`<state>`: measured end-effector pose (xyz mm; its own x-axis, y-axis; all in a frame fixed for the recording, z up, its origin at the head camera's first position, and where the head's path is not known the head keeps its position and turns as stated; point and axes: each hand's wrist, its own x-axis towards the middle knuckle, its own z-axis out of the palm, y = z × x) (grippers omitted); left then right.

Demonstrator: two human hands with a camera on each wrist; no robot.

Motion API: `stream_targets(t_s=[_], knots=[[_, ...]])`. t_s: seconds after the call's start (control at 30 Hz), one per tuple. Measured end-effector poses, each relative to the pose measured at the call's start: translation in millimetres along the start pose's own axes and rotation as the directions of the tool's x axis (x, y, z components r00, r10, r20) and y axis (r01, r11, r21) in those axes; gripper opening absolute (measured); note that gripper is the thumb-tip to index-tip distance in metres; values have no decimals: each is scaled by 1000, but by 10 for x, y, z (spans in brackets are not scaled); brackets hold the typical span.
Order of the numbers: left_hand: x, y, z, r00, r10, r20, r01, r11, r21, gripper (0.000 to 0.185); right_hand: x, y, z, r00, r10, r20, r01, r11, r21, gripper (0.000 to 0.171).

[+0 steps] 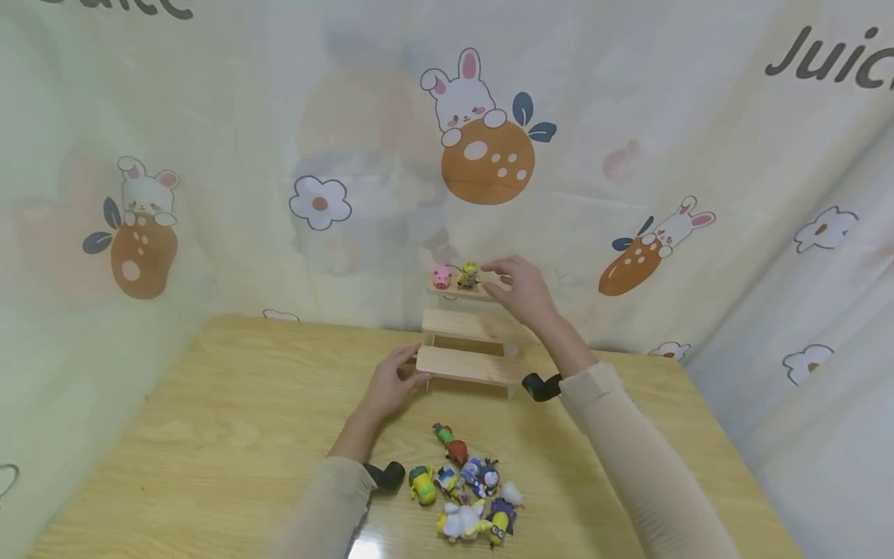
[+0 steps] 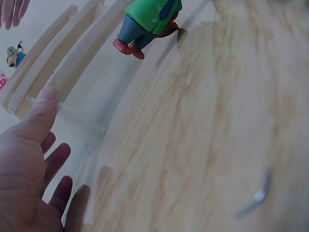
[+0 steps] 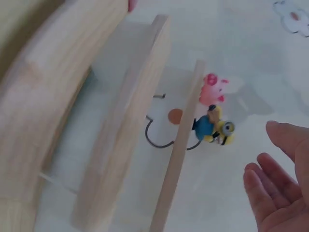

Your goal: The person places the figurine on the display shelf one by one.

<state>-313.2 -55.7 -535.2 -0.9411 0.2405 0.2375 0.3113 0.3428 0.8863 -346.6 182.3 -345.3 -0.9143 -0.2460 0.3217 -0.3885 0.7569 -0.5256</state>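
Observation:
My left hand [image 1: 388, 386] is at the left end of a three-tier wooden display stand [image 1: 471, 365]. Its thumb [image 2: 44, 104] touches the end of the lowest step, while the other fingers spread loosely beside the clear side support. My right hand [image 1: 524, 291] is beside the top step, fingers slightly bent and apart, holding nothing. Just left of it stands a minion figurine [image 1: 469, 276] in yellow and blue, with a gap between them in the right wrist view. A pink pig figurine [image 1: 442, 277] stands next to the minion on the top step.
Several small figurines lie in a cluster in front of the stand, among them a yellow one [image 1: 422, 485], a white one [image 1: 461, 520] and a purple-caped minion [image 1: 500, 520]. A figurine in green and red [image 1: 450, 444] lies nearest the stand. Behind hangs a printed curtain [image 1: 377, 233].

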Motion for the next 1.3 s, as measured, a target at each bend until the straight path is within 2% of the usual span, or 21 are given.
stream_targets(t_s=[0.13, 0.27, 0.4, 0.53, 0.77, 0.87, 1.0, 1.2, 1.3], knots=[[12, -5, -23, 1000, 14, -20, -14, 1000, 5, 67, -254, 1, 16, 1000, -17, -11, 17, 998, 57, 30], [14, -5, -34, 1000, 5, -10, -5, 1000, 4, 69, -508, -10, 106, 1000, -14, 20, 13, 999, 48, 29], [12, 4, -21, 1000, -18, 9, 18, 1000, -4, 69, -765, -47, 251, 994, -12, 110, 16, 999, -30, 30], [5, 16, -3, 999, -32, 13, 32, 999, -6, 67, -995, -126, 405, 976, -6, 216, 24, 996, -81, 31], [-6, 3, -14, 1000, -25, 8, 25, 1000, 6, 69, -1342, -247, 666, 935, -69, 348, 95, 994, -57, 34], [-10, 2, -15, 1000, -19, 4, 19, 1000, 8, 69, -1463, -266, 757, 910, -77, 408, 109, 992, -56, 38], [-11, 4, -17, 1000, -17, 0, 17, 1000, 17, 69, -1571, -280, 857, 883, -82, 463, 147, 984, -104, 42], [-11, 19, -17, 1000, -22, 7, 22, 1000, 21, 68, -1654, -292, 916, 881, -79, 467, 169, 974, -153, 44], [3, 34, -14, 1000, -22, 13, 22, 1000, 6, 67, -1690, -277, 904, 878, -72, 473, 155, 978, -140, 46]])
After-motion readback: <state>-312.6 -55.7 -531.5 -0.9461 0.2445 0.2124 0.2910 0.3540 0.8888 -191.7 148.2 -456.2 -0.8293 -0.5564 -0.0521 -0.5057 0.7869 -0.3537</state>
